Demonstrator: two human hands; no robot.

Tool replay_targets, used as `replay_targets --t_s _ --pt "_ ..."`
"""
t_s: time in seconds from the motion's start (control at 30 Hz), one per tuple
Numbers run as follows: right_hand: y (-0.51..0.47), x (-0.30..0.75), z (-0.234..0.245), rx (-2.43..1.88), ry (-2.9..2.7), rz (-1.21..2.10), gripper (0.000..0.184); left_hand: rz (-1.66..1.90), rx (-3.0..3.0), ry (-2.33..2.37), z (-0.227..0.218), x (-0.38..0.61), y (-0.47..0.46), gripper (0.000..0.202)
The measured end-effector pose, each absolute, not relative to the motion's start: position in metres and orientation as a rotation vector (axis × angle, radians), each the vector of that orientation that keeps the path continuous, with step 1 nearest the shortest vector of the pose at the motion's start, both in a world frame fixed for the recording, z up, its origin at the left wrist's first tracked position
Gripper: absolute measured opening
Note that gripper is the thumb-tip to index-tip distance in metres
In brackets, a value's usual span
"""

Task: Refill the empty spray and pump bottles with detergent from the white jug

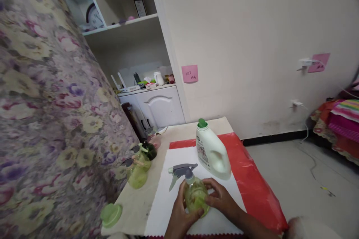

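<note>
A translucent yellow-green spray bottle (195, 194) with a grey trigger head (181, 169) is between my hands, over the white sheet. My left hand (182, 209) grips its left side, thumb across the lower front. From the right, my right hand (220, 196) holds it with bent fingers and thumb. The nozzle points left. Just behind stands a large white detergent jug (211, 151) with a green top and a handle. Whether the bottle's base touches the sheet I cannot tell.
Several more spray bottles (138, 176) stand along the table's left side. A light green lid-like piece (111, 214) lies at the front left corner. Red sheeting (249, 171) covers the right side. A floral curtain (56, 119) hangs close on the left; shelves (123, 24) stand behind.
</note>
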State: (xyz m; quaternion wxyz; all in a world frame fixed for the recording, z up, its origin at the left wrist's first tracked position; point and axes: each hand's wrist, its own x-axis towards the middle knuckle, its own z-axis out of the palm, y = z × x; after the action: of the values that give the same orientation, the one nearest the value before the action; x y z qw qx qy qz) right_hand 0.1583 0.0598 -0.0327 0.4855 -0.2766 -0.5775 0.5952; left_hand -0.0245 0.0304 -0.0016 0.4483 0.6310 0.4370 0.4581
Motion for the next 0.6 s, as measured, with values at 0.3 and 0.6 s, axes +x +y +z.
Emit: replay_targets --t_s 0.3,0.6 --pt "0.051 0.16 -0.033 -0.763 -1.445 1.352 0.074 1.07 1.624 1.146 -0.017 -0.007 0.03 0.092" --pt "0.04 0.176 -0.033 -0.778 -1.429 1.272 0.076 1.015 1.766 1.162 -0.021 0.004 0.029 0.079"
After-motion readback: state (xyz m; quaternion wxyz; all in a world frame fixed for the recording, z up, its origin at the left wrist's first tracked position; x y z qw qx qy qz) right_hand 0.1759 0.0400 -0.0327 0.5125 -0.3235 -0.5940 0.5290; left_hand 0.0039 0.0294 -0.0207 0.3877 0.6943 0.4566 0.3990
